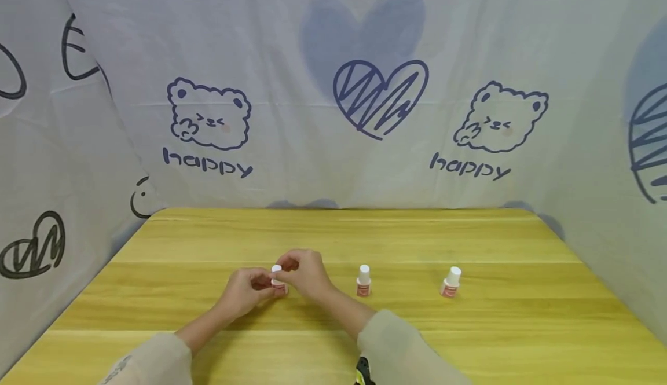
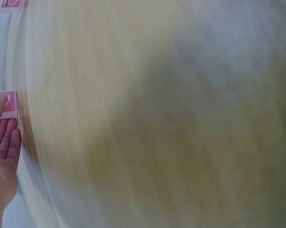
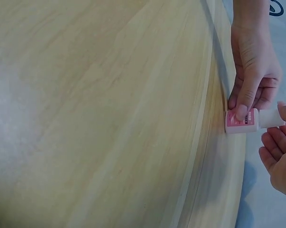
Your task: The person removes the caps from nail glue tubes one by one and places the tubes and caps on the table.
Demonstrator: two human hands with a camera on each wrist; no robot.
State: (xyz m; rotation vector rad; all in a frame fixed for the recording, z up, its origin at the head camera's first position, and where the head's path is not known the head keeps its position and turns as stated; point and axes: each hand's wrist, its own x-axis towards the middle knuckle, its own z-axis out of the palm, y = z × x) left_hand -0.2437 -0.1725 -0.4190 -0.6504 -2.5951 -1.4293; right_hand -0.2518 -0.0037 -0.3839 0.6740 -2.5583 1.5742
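A small white bottle with a pink label stands upright on the table, left of the middle. My left hand grips its body low down, and the thumb lies across the label in the right wrist view. From the other side, my right hand pinches the tall white cap between thumb and fingers. The cap sits on the bottle. In the left wrist view, only part of the left hand and the labelled body show at the edge.
Two similar bottles stand upright to the right, one near the middle and one farther right. The wooden table meets a printed white cloth at the back, and cloth also hangs on both sides.
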